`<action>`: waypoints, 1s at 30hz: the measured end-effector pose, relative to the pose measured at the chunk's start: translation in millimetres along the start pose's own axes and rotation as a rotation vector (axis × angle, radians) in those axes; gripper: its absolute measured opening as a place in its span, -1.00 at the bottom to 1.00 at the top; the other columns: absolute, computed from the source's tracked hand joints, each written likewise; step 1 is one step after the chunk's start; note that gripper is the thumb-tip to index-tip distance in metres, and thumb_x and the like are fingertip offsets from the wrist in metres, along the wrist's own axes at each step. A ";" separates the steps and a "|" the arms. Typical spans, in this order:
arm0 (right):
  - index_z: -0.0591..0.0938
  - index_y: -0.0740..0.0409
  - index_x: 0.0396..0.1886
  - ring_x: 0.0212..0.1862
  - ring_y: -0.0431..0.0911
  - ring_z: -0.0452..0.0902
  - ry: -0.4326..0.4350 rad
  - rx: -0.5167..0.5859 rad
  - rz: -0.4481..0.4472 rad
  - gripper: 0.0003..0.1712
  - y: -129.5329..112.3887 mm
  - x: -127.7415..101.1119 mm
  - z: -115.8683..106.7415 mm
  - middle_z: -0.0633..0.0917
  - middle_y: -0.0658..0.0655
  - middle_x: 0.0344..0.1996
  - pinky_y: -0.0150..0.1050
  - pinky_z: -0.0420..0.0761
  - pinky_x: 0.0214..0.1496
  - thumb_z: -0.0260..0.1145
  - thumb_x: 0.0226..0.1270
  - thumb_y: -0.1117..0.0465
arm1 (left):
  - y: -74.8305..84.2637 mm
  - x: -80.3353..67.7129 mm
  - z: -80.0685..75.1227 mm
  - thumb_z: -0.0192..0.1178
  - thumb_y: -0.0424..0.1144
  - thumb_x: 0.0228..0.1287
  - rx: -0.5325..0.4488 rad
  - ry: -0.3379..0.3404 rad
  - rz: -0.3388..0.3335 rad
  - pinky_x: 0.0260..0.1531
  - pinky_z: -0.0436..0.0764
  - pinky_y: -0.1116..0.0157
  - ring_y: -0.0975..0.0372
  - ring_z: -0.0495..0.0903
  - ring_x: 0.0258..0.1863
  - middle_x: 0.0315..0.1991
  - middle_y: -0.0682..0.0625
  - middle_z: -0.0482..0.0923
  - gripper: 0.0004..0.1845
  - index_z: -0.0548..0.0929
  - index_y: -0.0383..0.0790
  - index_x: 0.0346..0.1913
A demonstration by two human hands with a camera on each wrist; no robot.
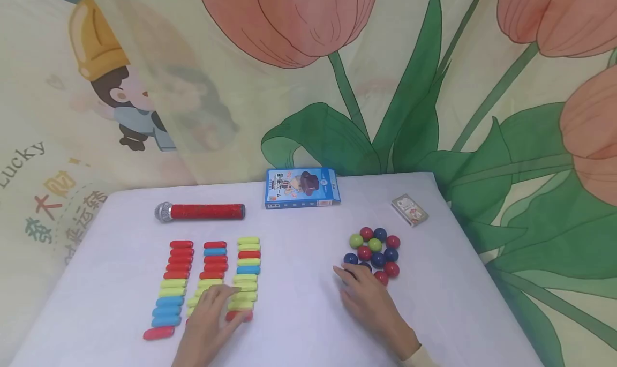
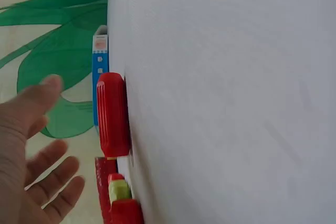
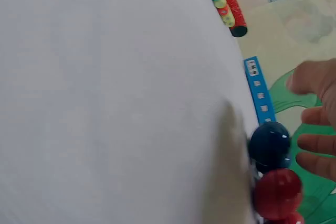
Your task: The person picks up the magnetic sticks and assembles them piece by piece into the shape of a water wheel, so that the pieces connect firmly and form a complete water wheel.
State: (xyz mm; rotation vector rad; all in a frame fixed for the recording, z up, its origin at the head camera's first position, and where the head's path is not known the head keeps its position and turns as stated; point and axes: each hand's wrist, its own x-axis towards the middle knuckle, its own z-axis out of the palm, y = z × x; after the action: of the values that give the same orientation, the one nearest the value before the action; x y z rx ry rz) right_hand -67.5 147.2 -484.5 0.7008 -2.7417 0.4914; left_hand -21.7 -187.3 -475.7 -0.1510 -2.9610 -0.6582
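– While both hands sit low on the white table [image 1: 299,329], what's the left hand [image 1: 212,316] doing?
– Flat, fingers spread & relaxed, over the near ends of the mid & right rows of coloured capsule pieces [image 1: 248,270]. Grips nothing. Fingertips by a red piece [image 1: 239,316] at the row's near end; left wrist view shows a red piece [image 2: 112,115] just off the open fingers [image 2: 50,174].
– Right hand [image 1: 368,300]?
– Also flat, fingers straight, tips at the near-left edge of the ball cluster [image 1: 375,252], by a dark blue ball [image 1: 350,259]. Right wrist cam: blue ball [image 3: 269,142] & red ball [image 3: 277,192] just beside the fingers [image 3: 317,144], no pinch. Actual contact: can't tell.
– Rest of the table?
– Red mic [image 1: 200,212] beyond the rows, blue box [image 1: 301,187] at the far edge, small card pack [image 1: 409,209] far right. Tulip-print cloth [image 1: 409,61] behind.
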 end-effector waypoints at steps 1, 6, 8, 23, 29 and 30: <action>0.58 -0.09 0.17 0.15 -0.14 0.49 -0.012 -0.020 0.008 -0.42 -1.2 -1.9 1.9 0.61 -0.01 0.07 -0.25 0.59 0.08 0.48 0.09 0.11 | -0.5 -2.6 -0.1 0.53 -0.03 -0.14 0.013 -0.013 0.011 -0.17 0.68 0.18 0.21 0.48 -0.10 -0.11 0.04 0.52 -0.42 0.62 -0.08 0.02; 0.64 -0.10 0.06 0.14 -0.15 0.47 -0.047 -0.055 0.029 -0.57 -5.3 -5.9 8.7 0.62 -0.04 0.01 -0.24 0.56 0.13 0.43 0.14 0.15 | 1.2 -5.5 -1.5 0.52 -0.08 -0.13 0.068 -0.149 0.029 -0.27 0.64 0.37 0.36 0.44 -0.22 -0.27 0.23 0.45 -0.61 0.62 0.06 -0.18; 0.65 -0.09 0.03 0.14 -0.13 0.47 -0.038 -0.054 0.025 -0.58 -5.9 -5.7 10.9 0.62 -0.03 0.00 -0.22 0.56 0.14 0.44 0.12 0.17 | 2.0 -3.9 -2.6 0.51 -0.09 -0.12 0.074 -0.187 0.020 -0.30 0.61 0.42 0.39 0.43 -0.25 -0.30 0.27 0.41 -0.63 0.61 0.10 -0.20; 0.67 -0.04 -0.01 0.12 -0.12 0.49 -0.038 0.031 0.035 -0.62 -7.9 -5.7 19.6 0.58 -0.01 0.03 -0.26 0.59 0.07 0.45 0.13 0.23 | 6.2 -6.8 -8.9 0.51 -0.07 -0.11 0.112 -0.251 0.006 -0.34 0.57 0.43 0.37 0.41 -0.29 -0.34 0.25 0.40 -0.60 0.67 0.05 -0.14; 0.66 -0.03 0.01 0.10 -0.13 0.52 -0.079 0.103 0.065 -0.63 -14.0 -4.6 22.6 0.59 -0.01 0.03 -0.27 0.59 0.07 0.43 0.16 0.22 | 33.0 12.5 -6.8 0.53 -0.07 -0.13 0.082 -0.152 0.117 -0.15 0.65 0.30 0.35 0.50 -0.20 -0.21 0.23 0.57 -0.54 0.66 0.02 -0.08; 0.66 -0.02 0.01 0.10 -0.13 0.53 -0.078 0.125 0.066 -0.62 -15.2 -3.8 23.4 0.59 -0.01 0.03 -0.27 0.59 0.08 0.42 0.16 0.23 | 38.1 18.7 -3.7 0.51 -0.08 -0.10 0.085 -0.157 0.140 -0.14 0.65 0.29 0.34 0.50 -0.20 -0.21 0.21 0.58 -0.56 0.65 0.01 -0.08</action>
State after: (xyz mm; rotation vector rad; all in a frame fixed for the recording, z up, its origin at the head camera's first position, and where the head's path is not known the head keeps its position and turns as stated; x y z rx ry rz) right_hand -60.7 127.3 -503.1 0.6733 -2.8339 0.6685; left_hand -35.3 -153.2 -454.2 -0.4177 -3.0838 -0.5250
